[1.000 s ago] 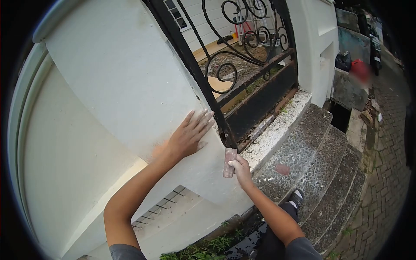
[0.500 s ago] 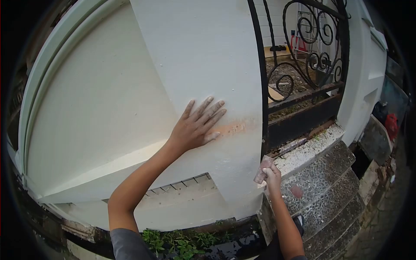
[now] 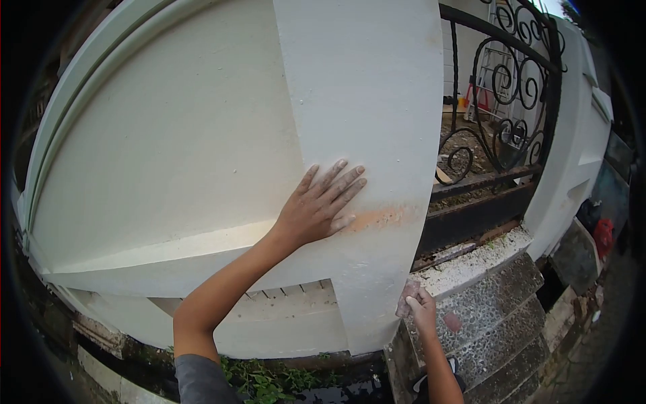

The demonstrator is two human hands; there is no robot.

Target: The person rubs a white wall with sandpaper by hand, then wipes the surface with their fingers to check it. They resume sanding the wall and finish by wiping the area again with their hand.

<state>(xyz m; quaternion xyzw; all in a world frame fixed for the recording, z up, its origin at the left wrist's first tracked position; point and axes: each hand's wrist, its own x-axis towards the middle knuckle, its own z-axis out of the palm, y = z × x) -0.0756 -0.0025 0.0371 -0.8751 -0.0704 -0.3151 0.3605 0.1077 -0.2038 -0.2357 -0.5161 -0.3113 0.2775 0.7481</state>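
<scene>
My left hand [image 3: 323,205] lies flat on the white wall pillar [image 3: 363,87], fingers spread and dusty with white powder. Right beside its thumb is a worn orange-brown patch [image 3: 385,218] where the paint is gone. Lower down, by the pillar's right edge, my right hand [image 3: 422,311] is closed on a small folded piece of sandpaper [image 3: 406,299], reddish and dusted white. Thumb and fingers pinch its right side, and it overlaps the pillar's lower corner in this view.
A black iron gate [image 3: 484,209] with scrollwork stands right of the pillar, a ladder [image 3: 496,81] behind it. Pebbled steps [image 3: 488,306] descend below the gate, with a reddish piece [image 3: 452,322] on one. Green plants [image 3: 262,380] grow beside dark water along the wall's base.
The view has shifted, so the wall and gate sit further right and lower. My left hand stays at the same spot on the wall. My right hand has dropped slightly with the sandpaper.
</scene>
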